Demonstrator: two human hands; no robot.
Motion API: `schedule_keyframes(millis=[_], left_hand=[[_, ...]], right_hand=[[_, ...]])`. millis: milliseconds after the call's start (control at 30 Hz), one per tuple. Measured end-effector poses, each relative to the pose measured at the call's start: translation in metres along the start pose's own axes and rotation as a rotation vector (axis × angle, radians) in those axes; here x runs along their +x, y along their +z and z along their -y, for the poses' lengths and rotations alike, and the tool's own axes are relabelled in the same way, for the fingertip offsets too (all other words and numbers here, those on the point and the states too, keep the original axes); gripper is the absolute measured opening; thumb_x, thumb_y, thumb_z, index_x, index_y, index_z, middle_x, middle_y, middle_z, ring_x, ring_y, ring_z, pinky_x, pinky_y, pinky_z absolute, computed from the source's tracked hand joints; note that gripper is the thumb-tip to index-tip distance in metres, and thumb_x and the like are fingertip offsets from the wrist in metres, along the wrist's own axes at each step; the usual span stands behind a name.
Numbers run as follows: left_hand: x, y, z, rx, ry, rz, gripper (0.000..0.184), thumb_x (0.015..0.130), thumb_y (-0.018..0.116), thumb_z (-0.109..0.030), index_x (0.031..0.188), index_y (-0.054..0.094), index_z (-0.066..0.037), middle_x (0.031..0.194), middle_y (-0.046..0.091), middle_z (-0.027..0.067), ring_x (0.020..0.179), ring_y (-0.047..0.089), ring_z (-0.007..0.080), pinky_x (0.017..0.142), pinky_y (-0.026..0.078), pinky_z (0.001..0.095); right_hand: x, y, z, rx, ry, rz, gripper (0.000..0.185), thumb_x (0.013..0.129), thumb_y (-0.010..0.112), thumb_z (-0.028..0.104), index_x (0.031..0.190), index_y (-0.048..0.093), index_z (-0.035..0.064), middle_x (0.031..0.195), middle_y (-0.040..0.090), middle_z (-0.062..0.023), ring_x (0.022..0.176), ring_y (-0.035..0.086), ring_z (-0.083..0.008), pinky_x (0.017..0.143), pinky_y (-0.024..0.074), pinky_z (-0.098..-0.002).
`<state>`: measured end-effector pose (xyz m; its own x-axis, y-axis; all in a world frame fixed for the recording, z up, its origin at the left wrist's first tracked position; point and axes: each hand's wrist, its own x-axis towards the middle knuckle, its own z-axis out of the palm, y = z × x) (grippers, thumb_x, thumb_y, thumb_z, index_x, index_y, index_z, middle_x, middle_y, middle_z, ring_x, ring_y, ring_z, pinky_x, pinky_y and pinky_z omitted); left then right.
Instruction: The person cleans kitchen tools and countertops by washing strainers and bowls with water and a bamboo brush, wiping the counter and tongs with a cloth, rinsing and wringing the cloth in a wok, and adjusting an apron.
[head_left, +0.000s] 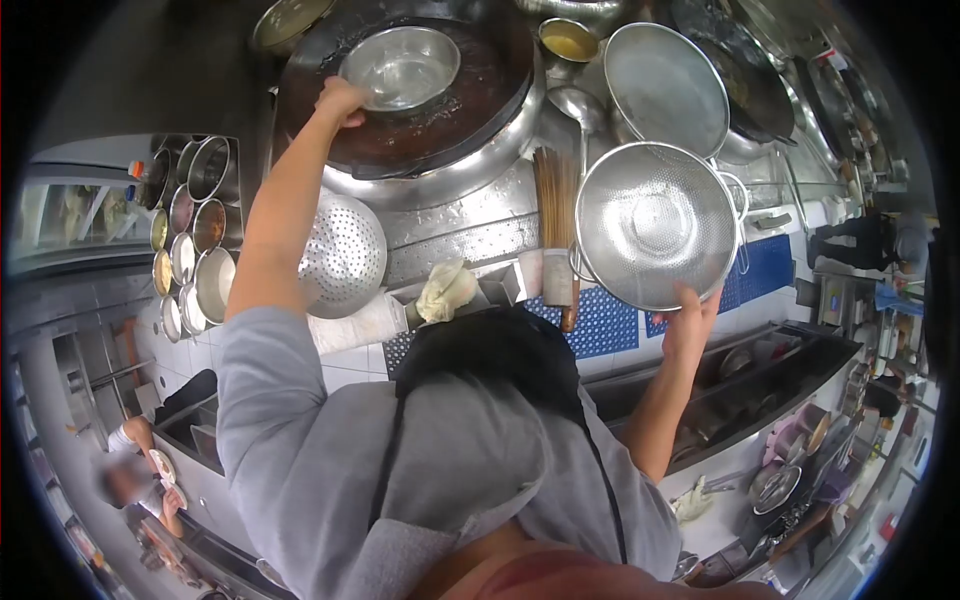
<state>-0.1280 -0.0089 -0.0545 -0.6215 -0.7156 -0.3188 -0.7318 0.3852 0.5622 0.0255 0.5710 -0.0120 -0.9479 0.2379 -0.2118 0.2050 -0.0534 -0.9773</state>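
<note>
My left hand [343,103] grips the near-left rim of a shallow metal bowl [405,70], which is over a large dark wok [480,125] on the stove. With my right hand [688,318] I hold the lower rim of a fine-holed metal strainer [655,225] that has wire handles on its sides. The strainer partly covers another round metal pan or sieve [668,85] behind it. A ladle [577,105] and a bamboo wok brush [555,200] lie just left of the strainer. Under my left forearm sits a perforated metal skimmer [345,255].
Several ingredient containers [212,225] stand at the left. A pot of yellow liquid [568,42] is beside the wok, and a second wok [735,85] is farther right. A crumpled cloth [446,292] lies on the stove's front edge. Another person [140,480] is at lower left.
</note>
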Motion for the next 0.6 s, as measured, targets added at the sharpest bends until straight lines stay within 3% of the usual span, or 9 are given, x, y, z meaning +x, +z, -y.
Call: schedule_keyframes(millis=[67,100,133,200,333,367,467,500,600], left_hand=[[0.015,0.007,0.014,-0.055,0.019,0.154,0.049,0.08,0.068,-0.018,0.124,0.06,0.001,0.107,0.072,0.0171,0.083,0.074,0.0259,0.06,0.061,0.0335],[0.04,0.007,0.023,0.031,0.129,-0.057,0.05,0.081,0.068,-0.022,0.125,0.061,0.0,0.102,0.073,0.0172,0.077,0.074,0.0258,0.06,0.06,0.0327],[0.031,-0.016,0.009,0.098,0.159,-0.09,0.051,0.08,0.069,-0.02,0.125,0.06,0.002,0.104,0.072,0.0177,0.077,0.074,0.0254,0.062,0.061,0.0314],[-0.003,-0.032,-0.011,0.008,0.058,-0.235,0.051,0.08,0.07,-0.021,0.124,0.059,0.004,0.11,0.07,0.02,0.083,0.074,0.0248,0.067,0.063,0.0305],[0.026,-0.001,0.018,-0.322,-0.076,0.288,0.041,0.085,0.064,-0.01,0.123,0.059,0.006,0.117,0.066,0.0207,0.087,0.073,0.0258,0.067,0.065,0.0334],[0.03,0.004,0.021,-0.371,-0.083,0.273,0.036,0.087,0.062,-0.009,0.122,0.063,-0.001,0.115,0.066,0.0166,0.081,0.072,0.0264,0.058,0.064,0.0365],[0.003,-0.007,-0.001,-0.279,0.178,-0.014,0.036,0.088,0.057,-0.008,0.124,0.062,-0.003,0.112,0.067,0.0198,0.081,0.073,0.0253,0.058,0.063,0.0324],[-0.031,-0.024,-0.021,-0.102,0.278,-0.112,0.033,0.086,0.058,-0.009,0.118,0.06,-0.003,0.109,0.069,0.0251,0.085,0.073,0.033,0.067,0.063,0.04],[-0.01,-0.027,-0.024,0.396,0.717,-0.419,0.043,0.086,0.057,-0.011,0.126,0.048,0.0,0.106,0.068,0.0312,0.093,0.07,0.0436,0.078,0.059,0.0496]], right_hand=[[0.0,0.0,-0.001,0.01,0.022,-0.004,0.066,0.083,0.058,0.002,0.145,0.035,0.0062,0.117,0.058,-0.0174,0.076,0.065,-0.0233,0.037,0.0431,-0.0277],[-0.001,-0.001,-0.002,0.011,0.036,-0.009,0.066,0.083,0.058,0.002,0.145,0.034,0.0061,0.117,0.058,-0.0177,0.075,0.065,-0.0234,0.037,0.0432,-0.0279],[-0.002,0.0,-0.002,0.012,0.032,-0.008,0.066,0.083,0.057,0.002,0.145,0.035,0.0061,0.117,0.058,-0.0179,0.075,0.065,-0.0234,0.037,0.0431,-0.0279],[-0.005,0.001,0.0,0.012,0.023,-0.007,0.065,0.084,0.057,0.002,0.144,0.035,0.006,0.118,0.058,-0.0183,0.075,0.065,-0.0234,0.037,0.0429,-0.028],[-0.006,0.004,0.001,0.013,0.033,-0.029,0.065,0.083,0.057,0.002,0.144,0.036,0.0056,0.118,0.058,-0.0185,0.075,0.065,-0.0233,0.037,0.0423,-0.0276],[-0.005,0.004,-0.001,0.023,0.038,-0.026,0.065,0.083,0.057,0.002,0.144,0.036,0.0055,0.118,0.058,-0.0185,0.075,0.065,-0.0233,0.037,0.0422,-0.0275],[-0.001,0.003,-0.007,0.034,0.026,-0.024,0.064,0.083,0.057,0.002,0.144,0.037,0.0049,0.117,0.058,-0.0181,0.073,0.064,-0.0224,0.037,0.042,-0.027],[-0.001,0.003,-0.007,0.032,0.021,-0.019,0.064,0.083,0.057,0.002,0.143,0.037,0.0047,0.116,0.059,-0.018,0.073,0.064,-0.022,0.037,0.042,-0.0268],[-0.002,0.007,-0.001,0.029,0.026,0.01,0.063,0.083,0.058,0.003,0.142,0.037,0.0045,0.115,0.059,-0.0172,0.071,0.064,-0.0208,0.037,0.0418,-0.0258]])
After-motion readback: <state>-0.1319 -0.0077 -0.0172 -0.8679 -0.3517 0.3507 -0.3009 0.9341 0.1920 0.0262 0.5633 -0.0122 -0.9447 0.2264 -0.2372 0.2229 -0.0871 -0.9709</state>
